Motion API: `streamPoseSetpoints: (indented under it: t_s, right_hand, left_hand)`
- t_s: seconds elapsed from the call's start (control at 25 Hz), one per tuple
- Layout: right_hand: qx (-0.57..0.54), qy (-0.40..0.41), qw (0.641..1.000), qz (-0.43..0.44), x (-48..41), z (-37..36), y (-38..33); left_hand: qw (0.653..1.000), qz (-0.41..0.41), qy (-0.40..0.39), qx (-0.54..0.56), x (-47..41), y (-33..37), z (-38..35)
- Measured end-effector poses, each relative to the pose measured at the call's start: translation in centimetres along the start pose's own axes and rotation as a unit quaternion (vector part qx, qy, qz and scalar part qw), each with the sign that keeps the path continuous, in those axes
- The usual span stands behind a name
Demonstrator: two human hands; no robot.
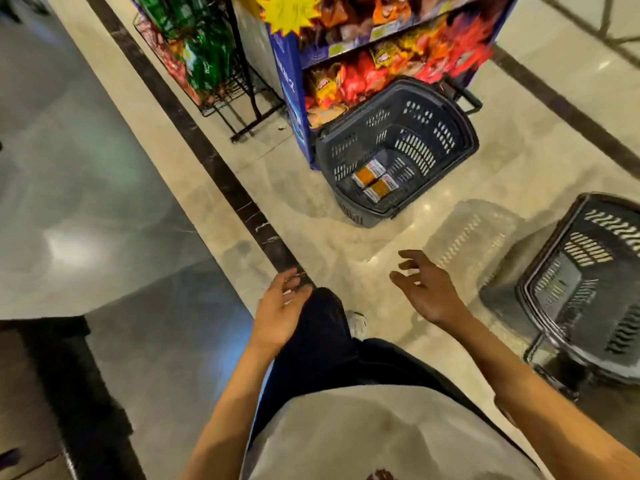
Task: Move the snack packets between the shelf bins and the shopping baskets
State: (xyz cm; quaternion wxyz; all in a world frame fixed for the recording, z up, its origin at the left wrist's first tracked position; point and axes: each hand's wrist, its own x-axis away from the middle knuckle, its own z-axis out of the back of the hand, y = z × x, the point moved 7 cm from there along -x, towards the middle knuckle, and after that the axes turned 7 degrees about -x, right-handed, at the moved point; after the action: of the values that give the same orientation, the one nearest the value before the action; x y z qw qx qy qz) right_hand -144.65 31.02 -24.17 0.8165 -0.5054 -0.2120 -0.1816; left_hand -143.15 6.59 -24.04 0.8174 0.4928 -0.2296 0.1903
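**Packets ahead, nearer the right hand**

Nothing held in either hand. Left hand (284,306) low beside the dark trouser leg (322,327), fingers loosely bent. Right hand (427,294) out in front, fingers spread and relaxed, gripping nothing.

Ahead of both, on the pale polished floor (519,168), a dark grey slotted plastic shopping basket (446,109), set against the foot of the blue snack shelf (292,91). Flat on its bottom, two orange-and-white snack packets (374,180), side by side and touching, long axes slanting from near-left to far-right.

Well apart from either hand, yet closer to the right one: ahead of it and slightly to its left. Likely a forward, downward reach over the near rim.

Red and yellow packets (346,84) crowding the lowest shelf bin just behind. Off right, a second dark plastic basket (540,278).
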Motion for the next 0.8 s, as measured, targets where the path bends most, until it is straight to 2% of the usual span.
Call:
streamPoseSetpoints:
  t_s: [0.16,0.32,0.48,0.6,0.8]
  right_hand:
    - [-0.008,0.008,1.0,-0.009,-7.3,1.2,-3.7]
    - [-0.035,0.062,0.996,-0.044,-13.4,3.0,-5.9]
    - [-0.104,0.162,0.976,-0.101,-18.2,5.5,-7.5]
    - [-0.143,0.198,0.96,-0.137,-21.6,7.0,-7.3]
    - [-0.208,0.243,0.929,-0.188,-29.7,7.9,-2.8]
  left_hand:
    - [0.999,0.009,-0.02,-0.042,-8.5,4.5,0.8]
    - [0.99,-0.026,-0.094,-0.1,-18.3,11.8,0.2]
    - [0.956,-0.084,-0.189,-0.209,-28.2,20.2,-2.0]
    - [0.922,-0.128,-0.226,-0.286,-34.4,25.0,-5.4]
    - [0.886,-0.129,-0.25,-0.369,-44.6,26.0,-13.9]
